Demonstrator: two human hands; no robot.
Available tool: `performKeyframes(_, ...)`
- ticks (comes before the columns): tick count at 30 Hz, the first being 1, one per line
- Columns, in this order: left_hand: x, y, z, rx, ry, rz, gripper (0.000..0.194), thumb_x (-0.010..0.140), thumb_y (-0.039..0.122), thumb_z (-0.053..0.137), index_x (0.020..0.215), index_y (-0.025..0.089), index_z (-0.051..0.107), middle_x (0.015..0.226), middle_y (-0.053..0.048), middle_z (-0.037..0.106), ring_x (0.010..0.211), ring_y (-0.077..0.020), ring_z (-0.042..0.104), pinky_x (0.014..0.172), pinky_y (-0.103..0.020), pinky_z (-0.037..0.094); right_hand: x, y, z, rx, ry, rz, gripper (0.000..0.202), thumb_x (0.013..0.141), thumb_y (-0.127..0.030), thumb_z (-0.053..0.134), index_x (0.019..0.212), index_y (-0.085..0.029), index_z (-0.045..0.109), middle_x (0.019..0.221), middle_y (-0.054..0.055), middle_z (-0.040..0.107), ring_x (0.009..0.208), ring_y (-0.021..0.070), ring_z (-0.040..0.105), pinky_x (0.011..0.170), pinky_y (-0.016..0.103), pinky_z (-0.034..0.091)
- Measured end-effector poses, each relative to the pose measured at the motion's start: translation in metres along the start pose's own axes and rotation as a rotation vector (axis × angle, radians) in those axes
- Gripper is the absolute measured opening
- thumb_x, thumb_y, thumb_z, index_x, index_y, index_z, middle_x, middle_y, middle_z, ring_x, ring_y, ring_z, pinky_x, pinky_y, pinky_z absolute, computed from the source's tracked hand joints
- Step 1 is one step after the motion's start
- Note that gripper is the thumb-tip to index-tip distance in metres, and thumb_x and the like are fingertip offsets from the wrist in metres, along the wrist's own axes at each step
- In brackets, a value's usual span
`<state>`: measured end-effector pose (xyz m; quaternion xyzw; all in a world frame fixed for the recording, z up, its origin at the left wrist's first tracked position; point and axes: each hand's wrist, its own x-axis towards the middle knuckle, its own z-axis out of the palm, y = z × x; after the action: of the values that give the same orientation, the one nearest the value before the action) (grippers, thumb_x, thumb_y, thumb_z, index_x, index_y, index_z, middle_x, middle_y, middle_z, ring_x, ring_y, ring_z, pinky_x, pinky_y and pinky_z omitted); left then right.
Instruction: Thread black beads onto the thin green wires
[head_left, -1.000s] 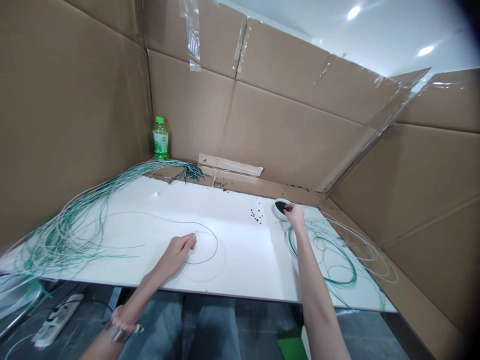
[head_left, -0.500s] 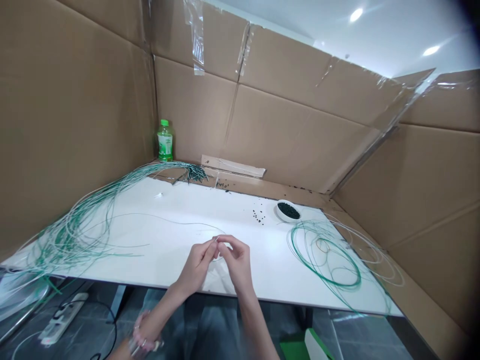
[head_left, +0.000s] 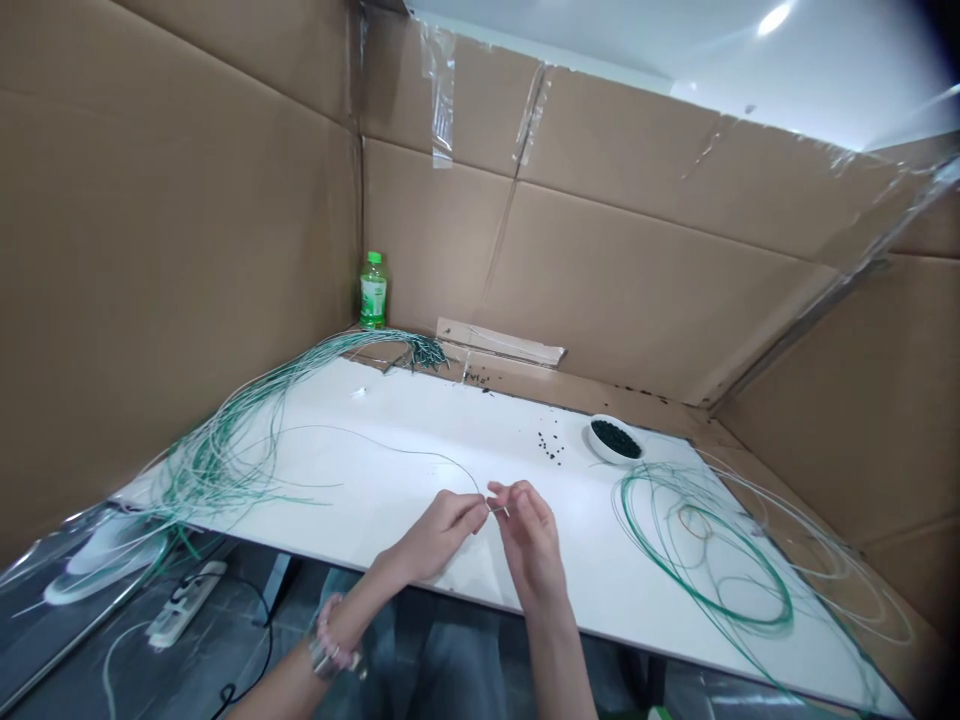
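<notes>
My left hand (head_left: pixel 444 532) pinches a thin cord (head_left: pixel 416 453) between thumb and fingers, just above the white table near its front edge. From that pinch the cord curves away to the left, toward a loose bundle of green and white cords (head_left: pixel 214 465). Close beside it, my right hand (head_left: pixel 531 535) is closed on the short length of cord that crosses between the hands. Whatever else its fingertips might hold is too small to make out.
Behind my right hand, a white bowl (head_left: pixel 598 449) holds dark beads (head_left: pixel 616 439), with several loose beads (head_left: pixel 550 448) scattered to its left. Coiled green cord (head_left: pixel 781 600) lies on the right. A green bottle (head_left: pixel 373 295) stands in the back left corner. Cardboard walls (head_left: pixel 615 260) enclose the table.
My view has turned left, shifting the scene rightward. My hands have moved slightly apart, and a short piece of cord now shows between them. My right hand has rolled palm inward.
</notes>
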<state>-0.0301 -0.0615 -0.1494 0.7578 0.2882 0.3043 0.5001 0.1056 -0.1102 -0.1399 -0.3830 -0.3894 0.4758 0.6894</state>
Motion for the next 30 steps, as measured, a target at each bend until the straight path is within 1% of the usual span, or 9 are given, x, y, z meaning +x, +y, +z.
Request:
performKeyframes(2, -0.002, -0.005, -0.011, 0.040, -0.025, -0.017, 0.042, 0.091, 0.045, 0.036, 0.060, 0.016, 0.032, 0.056, 0.004, 0.026, 0.055, -0.0092, 0.028, 0.055, -0.025, 0.023, -0.001, -0.009, -0.009, 0.041, 0.077, -0.006, 0.030, 0.081, -0.043, 0.063, 0.072, -0.016, 0.052, 0.060, -0.006, 0.047, 0.064, 0.0099, 0.054, 0.075, 0.032, 0.050)
performKeyframes(4, -0.005, -0.010, -0.023, 0.080, -0.048, -0.033, 0.042, 0.091, 0.045, 0.036, 0.060, 0.017, 0.029, 0.057, 0.004, 0.023, 0.055, -0.0090, 0.025, 0.055, -0.025, 0.021, -0.002, -0.018, -0.023, 0.060, 0.163, -0.018, 0.030, 0.078, -0.043, 0.066, 0.072, -0.018, 0.051, 0.057, -0.007, 0.039, 0.054, 0.0069, 0.045, 0.066, 0.026, 0.049)
performKeyframes(6, -0.009, -0.016, -0.035, 0.119, -0.073, -0.048, 0.042, 0.091, 0.045, 0.036, 0.060, 0.017, 0.029, 0.058, 0.005, 0.023, 0.056, -0.0090, 0.025, 0.055, -0.025, 0.021, -0.003, -0.028, -0.039, 0.062, 0.244, -0.036, 0.029, 0.075, -0.042, 0.069, 0.072, -0.019, 0.052, 0.057, -0.007, 0.035, 0.052, 0.0062, 0.040, 0.058, 0.021, 0.047)
performKeyframes(9, -0.014, -0.022, -0.051, 0.178, -0.083, -0.063, 0.042, 0.091, 0.044, 0.035, 0.060, 0.017, 0.031, 0.058, 0.004, 0.024, 0.056, -0.0094, 0.026, 0.055, -0.024, 0.022, -0.005, -0.041, -0.064, 0.045, 0.351, -0.065, 0.027, 0.071, -0.039, 0.072, 0.073, -0.019, 0.054, 0.059, -0.006, 0.034, 0.053, 0.0058, 0.037, 0.055, 0.018, 0.045)
performKeyframes(16, -0.021, -0.032, -0.087, 0.322, -0.061, -0.085, 0.041, 0.091, 0.042, 0.036, 0.059, 0.016, 0.036, 0.056, 0.004, 0.029, 0.055, -0.0099, 0.030, 0.057, -0.023, 0.024, -0.007, -0.064, -0.123, -0.020, 0.541, -0.149, 0.027, 0.067, -0.033, 0.075, 0.074, -0.016, 0.055, 0.064, -0.006, 0.037, 0.055, 0.0046, 0.037, 0.053, 0.015, 0.044)
performKeyframes(18, -0.024, -0.035, -0.098, 0.360, -0.058, -0.099, 0.041, 0.091, 0.043, 0.036, 0.059, 0.017, 0.036, 0.055, 0.004, 0.029, 0.054, -0.0102, 0.029, 0.056, -0.023, 0.024, -0.007, -0.069, -0.142, -0.040, 0.579, -0.169, 0.024, 0.070, -0.029, 0.072, 0.075, -0.015, 0.054, 0.064, -0.006, 0.038, 0.054, 0.0036, 0.036, 0.048, 0.013, 0.039)
performKeyframes(20, -0.027, -0.038, -0.109, 0.396, -0.048, -0.117, 0.041, 0.091, 0.044, 0.035, 0.059, 0.017, 0.036, 0.056, 0.004, 0.030, 0.055, -0.0104, 0.029, 0.056, -0.023, 0.024, -0.006, -0.075, -0.163, -0.070, 0.625, -0.179, 0.017, 0.078, -0.024, 0.065, 0.075, -0.013, 0.053, 0.064, -0.006, 0.039, 0.052, 0.0028, 0.036, 0.043, 0.012, 0.033)
performKeyframes(24, -0.034, -0.044, -0.131, 0.467, -0.029, -0.151, 0.042, 0.090, 0.044, 0.036, 0.059, 0.016, 0.037, 0.056, 0.003, 0.032, 0.056, -0.0106, 0.032, 0.057, -0.022, 0.026, -0.003, -0.083, -0.206, -0.173, 0.742, -0.158, 0.014, 0.088, -0.019, 0.057, 0.076, -0.011, 0.053, 0.064, -0.006, 0.044, 0.049, 0.0019, 0.037, 0.040, 0.012, 0.029)
performKeyframes(30, -0.045, -0.056, -0.174, 0.585, 0.004, -0.204, 0.042, 0.088, 0.046, 0.037, 0.059, 0.017, 0.041, 0.055, 0.003, 0.034, 0.053, -0.0108, 0.033, 0.054, -0.022, 0.025, 0.002, -0.094, -0.260, -0.390, 0.989, -0.092, 0.010, 0.088, -0.020, 0.058, 0.085, -0.010, 0.058, 0.073, -0.003, 0.055, 0.055, 0.0038, 0.050, 0.046, 0.014, 0.041)
